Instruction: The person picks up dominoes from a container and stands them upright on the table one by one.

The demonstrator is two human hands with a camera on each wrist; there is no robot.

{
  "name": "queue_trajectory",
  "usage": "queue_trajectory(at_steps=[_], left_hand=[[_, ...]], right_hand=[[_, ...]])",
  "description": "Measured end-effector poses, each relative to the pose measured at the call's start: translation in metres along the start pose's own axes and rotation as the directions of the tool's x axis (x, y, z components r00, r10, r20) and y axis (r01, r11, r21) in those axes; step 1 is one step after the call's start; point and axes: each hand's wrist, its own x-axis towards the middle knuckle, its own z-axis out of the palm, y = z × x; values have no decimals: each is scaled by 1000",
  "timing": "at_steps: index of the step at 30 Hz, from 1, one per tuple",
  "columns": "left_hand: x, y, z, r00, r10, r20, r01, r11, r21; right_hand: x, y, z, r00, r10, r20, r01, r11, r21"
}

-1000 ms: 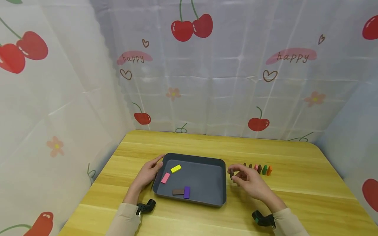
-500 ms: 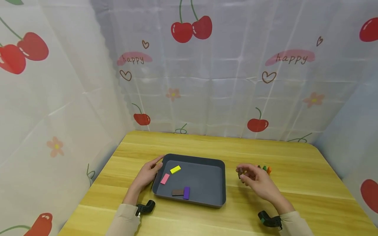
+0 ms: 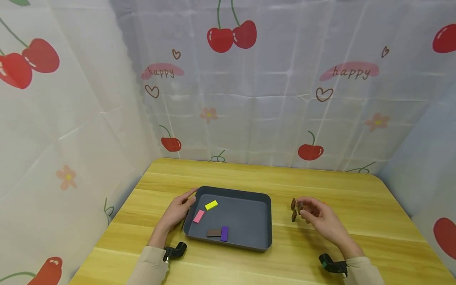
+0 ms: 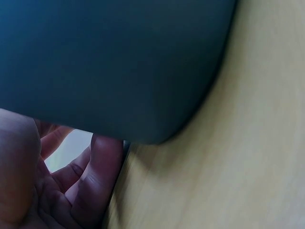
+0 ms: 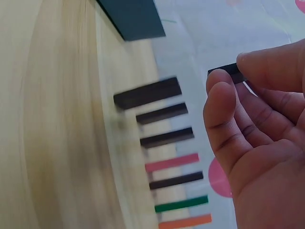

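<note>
My right hand (image 3: 322, 219) pinches a small dark brown block (image 5: 233, 71) between thumb and fingertips, to the right of the grey tray (image 3: 249, 242). Just left of those fingertips stand two dark brown blocks (image 3: 293, 215), one nearer to me. In the right wrist view the row runs on with a pink block (image 5: 171, 162), another brown one, a green block (image 5: 181, 204) and an orange block (image 5: 185, 221). From the head camera, my hand covers most of this row. My left hand (image 3: 176, 211) holds the tray by its left rim, with the thumb at the edge.
Inside the tray lie a yellow block (image 3: 211, 205), a pink block (image 3: 198, 216), a brown block (image 3: 214, 233) and a purple block (image 3: 224, 234). A wooden table (image 3: 171, 174) bears everything, with cherry-print curtains (image 3: 249, 99) at the back and sides.
My right hand has moved right, away from the tray, still with a brown block, and now covers the row's right part. Brown blocks show left of its fingers. The left hand stays put.
</note>
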Motion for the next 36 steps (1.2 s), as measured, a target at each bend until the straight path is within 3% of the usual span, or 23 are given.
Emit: queue_trajectory(at_steps=[8, 23, 36], left_hand=[[0, 0, -1, 1000, 3, 0, -3, 1000, -5], [2, 0, -2, 1000, 4, 2, -4, 1000, 9], [2, -2, -2, 1000, 12, -3, -12, 1000, 27]], right_hand=[[0, 13, -5, 1000, -17, 12, 16, 999, 43], [1, 30, 5, 995, 98, 10, -99, 995, 24], [1, 41, 11, 996, 89, 16, -90, 995, 54]])
